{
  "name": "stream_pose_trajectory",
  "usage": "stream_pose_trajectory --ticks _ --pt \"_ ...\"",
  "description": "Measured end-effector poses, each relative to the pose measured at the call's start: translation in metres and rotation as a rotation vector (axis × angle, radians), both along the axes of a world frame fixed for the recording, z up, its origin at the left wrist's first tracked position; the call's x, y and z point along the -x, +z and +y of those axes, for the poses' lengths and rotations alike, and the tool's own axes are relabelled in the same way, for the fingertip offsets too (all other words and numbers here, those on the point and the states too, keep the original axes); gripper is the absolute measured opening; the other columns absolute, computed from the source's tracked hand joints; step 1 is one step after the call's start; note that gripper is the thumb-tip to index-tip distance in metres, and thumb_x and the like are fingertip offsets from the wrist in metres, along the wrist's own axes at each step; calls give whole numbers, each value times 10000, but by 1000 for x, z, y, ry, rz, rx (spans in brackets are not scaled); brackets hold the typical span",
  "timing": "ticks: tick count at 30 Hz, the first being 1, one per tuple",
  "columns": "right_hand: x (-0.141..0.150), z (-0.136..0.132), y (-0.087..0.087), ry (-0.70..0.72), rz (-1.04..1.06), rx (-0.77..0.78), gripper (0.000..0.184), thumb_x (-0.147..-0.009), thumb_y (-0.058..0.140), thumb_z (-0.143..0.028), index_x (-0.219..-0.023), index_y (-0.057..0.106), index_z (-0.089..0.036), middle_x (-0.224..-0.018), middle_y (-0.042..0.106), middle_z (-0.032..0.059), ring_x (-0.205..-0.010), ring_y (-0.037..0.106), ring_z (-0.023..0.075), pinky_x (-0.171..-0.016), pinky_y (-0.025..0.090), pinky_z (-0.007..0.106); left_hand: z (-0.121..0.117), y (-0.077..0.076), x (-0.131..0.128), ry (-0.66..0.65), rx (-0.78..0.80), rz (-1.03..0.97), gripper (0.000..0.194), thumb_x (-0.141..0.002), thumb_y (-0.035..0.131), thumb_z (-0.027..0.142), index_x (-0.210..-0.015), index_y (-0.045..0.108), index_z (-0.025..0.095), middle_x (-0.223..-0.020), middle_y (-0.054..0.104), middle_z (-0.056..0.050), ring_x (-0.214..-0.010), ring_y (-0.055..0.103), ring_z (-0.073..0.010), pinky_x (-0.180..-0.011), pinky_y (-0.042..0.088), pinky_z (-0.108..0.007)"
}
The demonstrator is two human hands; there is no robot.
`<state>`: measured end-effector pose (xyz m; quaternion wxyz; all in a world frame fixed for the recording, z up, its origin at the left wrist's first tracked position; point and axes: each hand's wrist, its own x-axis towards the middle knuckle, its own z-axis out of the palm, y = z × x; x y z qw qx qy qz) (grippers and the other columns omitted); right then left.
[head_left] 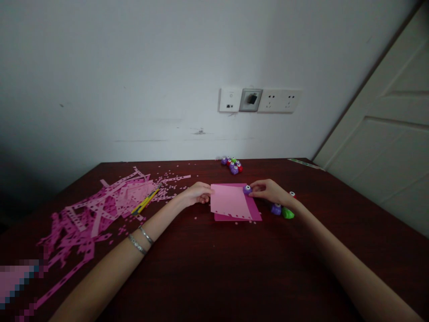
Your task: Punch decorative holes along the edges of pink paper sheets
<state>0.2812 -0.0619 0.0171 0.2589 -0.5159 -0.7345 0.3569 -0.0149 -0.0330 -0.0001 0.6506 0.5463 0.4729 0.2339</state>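
My left hand [200, 193] pinches the left edge of a light pink sheet of paper [229, 200]. Small cut-outs run along the sheet's lower edge. Beneath it lies a darker pink sheet [254, 209], showing at the right and bottom. Between the fingertips of my right hand [267, 190] is a small purple craft punch [247, 189] with an eye-like top, at the light sheet's upper right edge. Whether the paper sits in its slot, I cannot tell. Close to my right wrist stand another purple punch [276, 209] and a green punch [288, 213]; a red one is partly hidden by the wrist.
Punched pink paper strips [97, 214] pile up on the left of the dark wooden table [214, 268]. Yellow cutters or pens [146, 201] lie on them. Several coloured punches [233, 165] cluster near the wall. Wall sockets [259, 100] are above.
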Motion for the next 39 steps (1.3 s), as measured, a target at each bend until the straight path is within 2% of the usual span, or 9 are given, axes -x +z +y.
stream_pose_trajectory --ticks 12,24,39 --pt "-2 1 -1 16 -45 -10 358 -670 645 -371 -960 672 -163 -793 690 57 -727 623 185 -690 489 295 4 -6 2 -1 0 -14 167 -629 693 231 -667 555 147 -520 546 23 -425 486 -61 -397 287 -189" --pt "-1 0 -1 36 -30 7 355 -673 640 -367 -965 674 -168 -805 690 64 -734 626 186 -692 491 295 3 -5 1 6 5 -21 165 -639 694 226 -670 558 138 -532 566 11 -442 497 -60 -404 304 -186" --pt "-5 4 -6 62 -13 -6 349 -681 647 -374 -958 671 -163 -784 690 51 -718 618 179 -687 487 297 -3 4 -1 17 -3 -22 155 -646 691 220 -682 565 137 -515 537 28 -408 459 -48 -395 293 -192"
